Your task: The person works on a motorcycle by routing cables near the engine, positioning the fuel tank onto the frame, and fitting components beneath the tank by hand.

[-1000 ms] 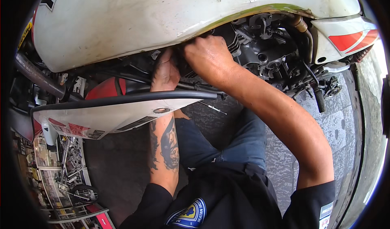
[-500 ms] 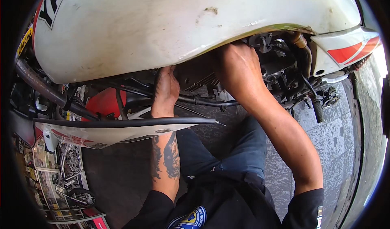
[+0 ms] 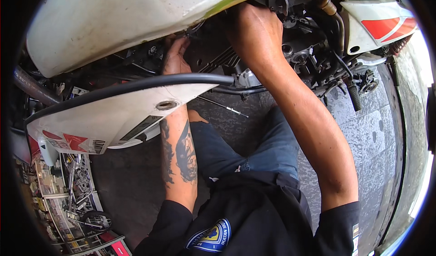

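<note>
The white fuel tank point(image 3: 122, 24) of a motorcycle, smudged with dirt, spans the top of the view. Under its lower edge my left hand point(image 3: 177, 58) reaches up, its fingers bent together against a dark part; what they hold is hidden. My right hand point(image 3: 259, 29) goes in beneath the tank above the engine point(image 3: 297, 54), and its fingers are out of sight. A white side shroud point(image 3: 131, 106) with black trim and red markings hangs across my left forearm. A thin cable point(image 3: 222, 104) with a metal end dangles between my arms.
At the right are a white and red side panel point(image 3: 386, 26) and a footpeg point(image 3: 354, 97) beside the engine. A dark frame tube point(image 3: 34, 85) runs at the left. Shelves with parts point(image 3: 50, 183) and a wheel point(image 3: 96, 220) stand at the lower left, on dark floor tiles.
The motorcycle and both hands sit higher in the view. The shroud's tip has shifted up, covering more of my left wrist. Both hands remain under the tank.
</note>
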A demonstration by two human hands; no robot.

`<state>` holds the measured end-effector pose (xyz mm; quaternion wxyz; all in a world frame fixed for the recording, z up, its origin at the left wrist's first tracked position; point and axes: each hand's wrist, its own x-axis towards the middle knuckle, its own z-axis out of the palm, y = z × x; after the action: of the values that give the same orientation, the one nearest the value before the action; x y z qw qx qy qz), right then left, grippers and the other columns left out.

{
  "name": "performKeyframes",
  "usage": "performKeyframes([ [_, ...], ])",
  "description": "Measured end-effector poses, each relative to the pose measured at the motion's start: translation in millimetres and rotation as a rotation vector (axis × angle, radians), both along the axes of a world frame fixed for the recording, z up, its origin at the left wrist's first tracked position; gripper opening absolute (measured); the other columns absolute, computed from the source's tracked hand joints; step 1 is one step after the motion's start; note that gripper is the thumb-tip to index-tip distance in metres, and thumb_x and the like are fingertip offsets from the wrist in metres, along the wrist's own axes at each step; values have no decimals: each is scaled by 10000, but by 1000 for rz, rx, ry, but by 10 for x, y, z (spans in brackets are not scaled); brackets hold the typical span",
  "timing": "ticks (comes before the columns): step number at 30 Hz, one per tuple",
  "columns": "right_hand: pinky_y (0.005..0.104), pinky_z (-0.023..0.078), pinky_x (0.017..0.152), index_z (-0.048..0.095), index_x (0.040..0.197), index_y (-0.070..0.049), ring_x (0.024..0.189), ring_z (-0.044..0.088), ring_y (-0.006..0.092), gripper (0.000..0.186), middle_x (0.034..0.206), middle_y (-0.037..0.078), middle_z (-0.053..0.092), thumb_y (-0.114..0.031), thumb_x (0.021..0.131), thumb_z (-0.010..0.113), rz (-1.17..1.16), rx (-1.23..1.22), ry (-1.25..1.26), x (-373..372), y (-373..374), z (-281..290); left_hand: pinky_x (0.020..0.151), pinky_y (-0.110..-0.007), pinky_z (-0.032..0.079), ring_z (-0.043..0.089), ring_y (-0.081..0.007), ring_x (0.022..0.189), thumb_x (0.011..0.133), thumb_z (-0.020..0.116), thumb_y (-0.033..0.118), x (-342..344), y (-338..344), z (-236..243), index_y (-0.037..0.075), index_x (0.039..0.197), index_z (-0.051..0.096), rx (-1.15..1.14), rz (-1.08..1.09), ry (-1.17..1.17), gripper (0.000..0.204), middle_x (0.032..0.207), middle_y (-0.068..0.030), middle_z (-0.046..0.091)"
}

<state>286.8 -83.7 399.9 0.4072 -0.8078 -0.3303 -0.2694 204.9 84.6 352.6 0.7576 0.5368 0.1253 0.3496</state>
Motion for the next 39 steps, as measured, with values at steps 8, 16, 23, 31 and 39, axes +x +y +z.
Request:
performKeyframes([
  [8, 424, 510, 521, 687, 730, -77, 589, 642, 342, 275, 653, 159, 640, -351, 744, 681, -104, -47, 7, -27, 101, -7, 1009, -335, 324, 476, -206, 1095, 873, 559, 78, -68, -20, -10, 126, 1060, 526, 57, 4, 30, 195, 1087, -30, 554],
  [16, 409, 523, 541, 697, 686, -31, 612, 661, 325, 103, 651, 160, 650, -89, 628, 634, -150, 43, 25, -53, 185, 27, 986, -321, 343, 488, -214, 1101, 884, 547, 123, -66, 102, -57, 120, 1130, 526, 89, 32, 36, 247, 1117, -37, 558],
  [23, 427, 525, 549, 687, 743, -67, 608, 653, 341, 254, 670, 160, 653, -319, 709, 695, -179, 46, 34, -9, 207, -2, 989, -312, 347, 495, -202, 1089, 880, 563, 126, -77, -36, 12, 81, 1084, 549, 70, 49, 26, 210, 1074, -50, 568],
  [31, 409, 525, 576, 674, 662, -33, 652, 667, 326, 85, 676, 170, 652, -90, 655, 612, -169, 59, 64, -57, 151, 42, 981, -298, 328, 497, -193, 1073, 857, 607, 158, -56, -88, 75, 28, 1030, 573, -102, 39, 163, 219, 1043, -61, 571],
  [39, 456, 502, 575, 645, 709, -29, 639, 629, 389, 228, 668, 208, 628, -254, 726, 677, -43, 24, 120, -137, 114, 2, 1006, -322, 287, 459, -195, 1105, 858, 608, 218, -140, 57, 5, 51, 1107, 560, -2, 34, 144, 304, 1087, -50, 555],
])
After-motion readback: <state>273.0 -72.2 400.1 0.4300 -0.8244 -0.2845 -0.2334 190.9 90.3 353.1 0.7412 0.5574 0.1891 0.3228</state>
